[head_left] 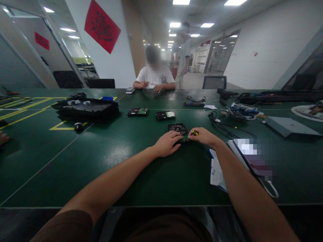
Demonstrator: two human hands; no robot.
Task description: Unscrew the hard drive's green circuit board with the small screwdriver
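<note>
A black hard drive [178,128] with a green circuit board lies on the green table [126,161] in front of me. My left hand [167,143] rests on the drive's near left corner, fingers curled against it and holding it down. My right hand [204,136] is closed around a small tool with a yellow handle [194,133], whose tip I cannot make out, at the drive's near right edge. Two more hard drives [138,112] [165,115] lie further back, side by side.
A black case panel [85,108] and a small black mouse-like object [78,126] sit to the left. Cables [222,122], a grey flat box [290,126] and a white bag [217,173] lie to the right. A person sits opposite; another stands behind.
</note>
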